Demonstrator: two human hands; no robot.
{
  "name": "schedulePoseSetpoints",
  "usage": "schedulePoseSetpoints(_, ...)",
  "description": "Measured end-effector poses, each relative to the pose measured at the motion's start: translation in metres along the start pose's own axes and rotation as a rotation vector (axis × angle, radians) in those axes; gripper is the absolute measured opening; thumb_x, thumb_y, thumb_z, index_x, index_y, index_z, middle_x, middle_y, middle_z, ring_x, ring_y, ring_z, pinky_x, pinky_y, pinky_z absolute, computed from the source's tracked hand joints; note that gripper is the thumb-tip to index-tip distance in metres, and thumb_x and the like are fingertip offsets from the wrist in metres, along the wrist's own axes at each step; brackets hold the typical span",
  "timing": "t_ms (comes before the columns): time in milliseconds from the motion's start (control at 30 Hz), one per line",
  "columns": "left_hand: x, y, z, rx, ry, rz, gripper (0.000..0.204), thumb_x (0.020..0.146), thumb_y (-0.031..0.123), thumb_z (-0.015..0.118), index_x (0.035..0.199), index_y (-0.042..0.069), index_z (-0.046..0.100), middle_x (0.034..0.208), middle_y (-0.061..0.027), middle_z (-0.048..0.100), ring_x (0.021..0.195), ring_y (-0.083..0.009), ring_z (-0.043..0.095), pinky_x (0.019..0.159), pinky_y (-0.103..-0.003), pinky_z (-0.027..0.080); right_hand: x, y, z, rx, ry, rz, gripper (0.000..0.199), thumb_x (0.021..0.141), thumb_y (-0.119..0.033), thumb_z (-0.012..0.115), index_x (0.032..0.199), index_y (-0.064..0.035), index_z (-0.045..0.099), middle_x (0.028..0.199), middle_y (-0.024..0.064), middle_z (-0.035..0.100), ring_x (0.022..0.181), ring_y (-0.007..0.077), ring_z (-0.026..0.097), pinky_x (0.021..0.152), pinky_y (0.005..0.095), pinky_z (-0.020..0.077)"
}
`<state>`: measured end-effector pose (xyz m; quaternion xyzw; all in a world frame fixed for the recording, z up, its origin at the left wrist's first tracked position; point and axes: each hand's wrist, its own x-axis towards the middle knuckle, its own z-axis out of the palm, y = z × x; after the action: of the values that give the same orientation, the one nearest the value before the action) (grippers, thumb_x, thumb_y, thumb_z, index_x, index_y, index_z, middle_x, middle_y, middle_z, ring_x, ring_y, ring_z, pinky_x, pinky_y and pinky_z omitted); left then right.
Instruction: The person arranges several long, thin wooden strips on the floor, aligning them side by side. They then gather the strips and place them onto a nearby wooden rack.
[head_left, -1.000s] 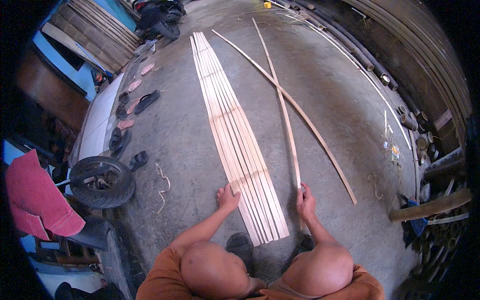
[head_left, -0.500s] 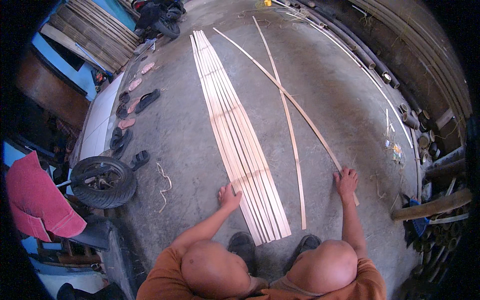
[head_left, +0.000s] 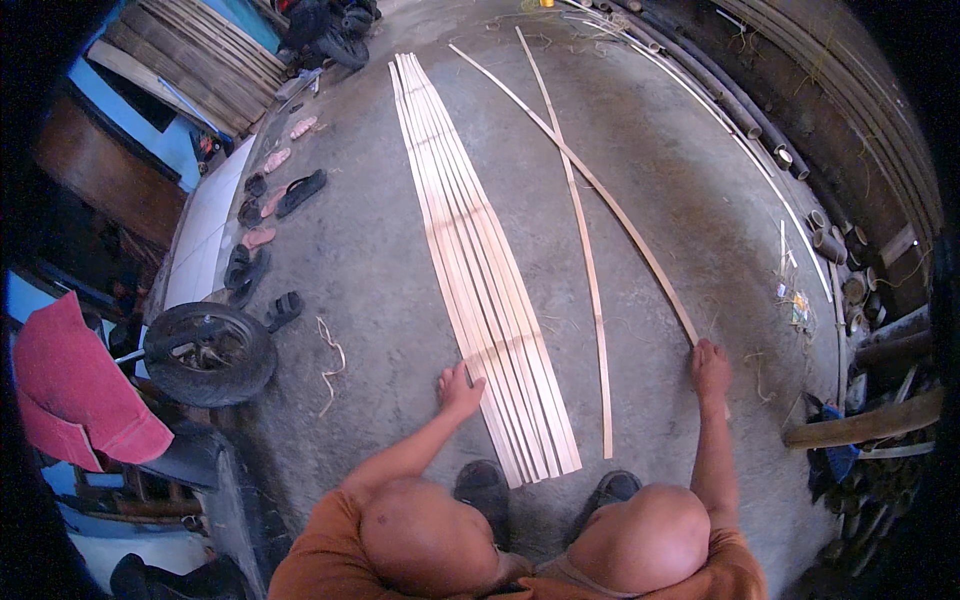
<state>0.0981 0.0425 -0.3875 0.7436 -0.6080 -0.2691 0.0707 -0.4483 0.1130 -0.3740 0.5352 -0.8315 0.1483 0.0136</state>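
Several pale bamboo strips (head_left: 478, 245) lie side by side on the concrete floor, running away from me. My left hand (head_left: 460, 391) rests at their left edge near the close end, fingers apart and touching the outermost strip. To the right, my right hand (head_left: 711, 372) is closed around the near part of a single long bamboo strip (head_left: 628, 222), which slants away to the far left. That strip crosses another loose strip (head_left: 590, 285) lying between it and the row. My fingers hide part of the gripped strip.
Sandals (head_left: 300, 193) and a motorcycle wheel (head_left: 210, 353) line the left side. A red cloth (head_left: 88, 385) hangs near the wheel. Bamboo poles (head_left: 700, 75) and cut bamboo pieces (head_left: 830, 245) lie along the right wall. Thin fibre scraps (head_left: 330, 362) lie on the floor.
My right hand has shifted slightly right, its fingers now closed around the strip, whose near end has moved right with it. The left hand stays beside the row.
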Motion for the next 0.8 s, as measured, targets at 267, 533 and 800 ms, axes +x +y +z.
schedulePoseSetpoints(267, -0.005, 0.007, -0.006, 0.038, -0.02, -0.056, 0.073, 0.084, 0.042, 0.071, 0.144, 0.012, 0.044, 0.135, -0.0196, 0.046, 0.129, -0.0416, 0.042, 0.111, -0.05, 0.034, -0.095, -0.218, -0.006, 0.342, -0.345, -0.353, 0.028, 0.087, -0.034, 0.071, 0.091, -0.0065, 0.067, 0.09, 0.0202, 0.064, 0.089, 0.0384, 0.065, 0.075, 0.0507, 0.0529)
schedulePoseSetpoints(533, -0.007, -0.009, -0.009, -0.01, -0.024, 0.074, 0.071, 0.085, 0.042, 0.07, 0.144, 0.011, 0.046, 0.135, -0.0198, 0.046, 0.129, -0.0409, 0.041, 0.111, -0.05, 0.034, -0.12, -0.243, 0.04, 0.426, -0.501, -0.226, 0.037, 0.09, -0.028, 0.065, 0.111, 0.0009, 0.055, 0.09, 0.0207, 0.066, 0.081, 0.0408, 0.065, 0.074, 0.0511, 0.0531)
schedulePoseSetpoints(800, -0.007, -0.02, 0.0, 0.045, 0.004, 0.044, 0.073, 0.084, 0.042, 0.07, 0.144, 0.01, 0.044, 0.134, -0.0196, 0.047, 0.129, -0.0406, 0.041, 0.11, -0.05, 0.033, -0.098, -0.248, -0.027, 1.053, -0.349, 0.128, 0.037, 0.102, -0.018, 0.056, 0.138, -0.0095, 0.05, 0.065, 0.0084, 0.059, 0.058, 0.0147, 0.056, 0.057, 0.0332, 0.0466)
